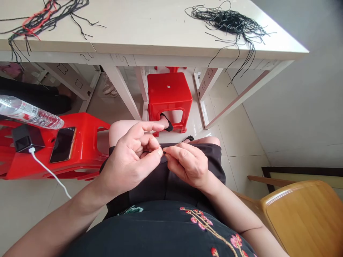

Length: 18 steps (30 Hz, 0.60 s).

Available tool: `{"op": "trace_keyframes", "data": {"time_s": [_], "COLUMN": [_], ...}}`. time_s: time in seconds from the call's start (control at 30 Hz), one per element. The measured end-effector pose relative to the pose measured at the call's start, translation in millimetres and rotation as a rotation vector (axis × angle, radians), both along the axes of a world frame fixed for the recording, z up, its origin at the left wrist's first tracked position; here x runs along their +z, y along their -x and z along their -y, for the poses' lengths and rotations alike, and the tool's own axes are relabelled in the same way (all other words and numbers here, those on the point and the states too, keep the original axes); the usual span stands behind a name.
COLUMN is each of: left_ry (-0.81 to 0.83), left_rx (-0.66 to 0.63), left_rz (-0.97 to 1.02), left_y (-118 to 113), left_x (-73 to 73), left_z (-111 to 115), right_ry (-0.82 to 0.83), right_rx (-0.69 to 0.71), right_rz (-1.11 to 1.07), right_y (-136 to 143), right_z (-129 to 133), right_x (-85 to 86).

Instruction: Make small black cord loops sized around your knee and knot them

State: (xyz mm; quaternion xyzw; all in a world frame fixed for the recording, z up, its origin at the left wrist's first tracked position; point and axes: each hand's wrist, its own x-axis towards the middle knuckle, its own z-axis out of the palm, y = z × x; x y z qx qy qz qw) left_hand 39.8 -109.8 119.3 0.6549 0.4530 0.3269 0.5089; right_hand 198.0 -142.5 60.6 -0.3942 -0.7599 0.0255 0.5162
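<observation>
Above my lap, my left hand (135, 153) pinches with thumb and fingertips, its index finger stretched out over the pinch. My right hand (189, 162) is closed too, thumb against index finger, and its tips almost touch those of the left. Between the fingertips shows a short dark bit of black cord (164, 152); the rest of it is mostly hidden by the fingers. On the table lie a tangled bundle of thin black cords (227, 21), ends hanging over the edge, and a bunch of black and red braided cords (40, 21).
The white table (144, 32) stands in front of my knees. A red stool (170, 87) is beneath it. Left, another red stool (88, 142) bears a plastic bottle (32, 112), a phone (63, 144) and a black charger (26, 138) with white cable. A wooden chair (305, 214) is at right.
</observation>
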Motion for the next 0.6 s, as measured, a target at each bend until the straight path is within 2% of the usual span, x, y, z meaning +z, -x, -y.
{"op": "trace_keyframes", "data": {"time_s": [0.13, 0.3, 0.5, 0.6], "left_ry": [-0.068, -0.115, -0.110, -0.138], "left_rx": [0.011, -0.040, -0.049, -0.046], "left_rz": [0.053, 0.086, 0.053, 0.114], "left_y": [0, 3, 6, 5], "left_x": [1.2, 2.7, 1.5, 1.2], "left_z": [3, 7, 8, 7], "right_ry": [0.044, 0.101, 0.061, 0.230], "right_rx": [0.008, 0.006, 0.001, 0.067], "right_rz": [-0.117, -0.279, -0.282, -0.420], "right_y": [4, 11, 12, 12], "right_z": [0, 2, 6, 8], "right_x": [5.4, 10.5, 15.2, 13.7]}}
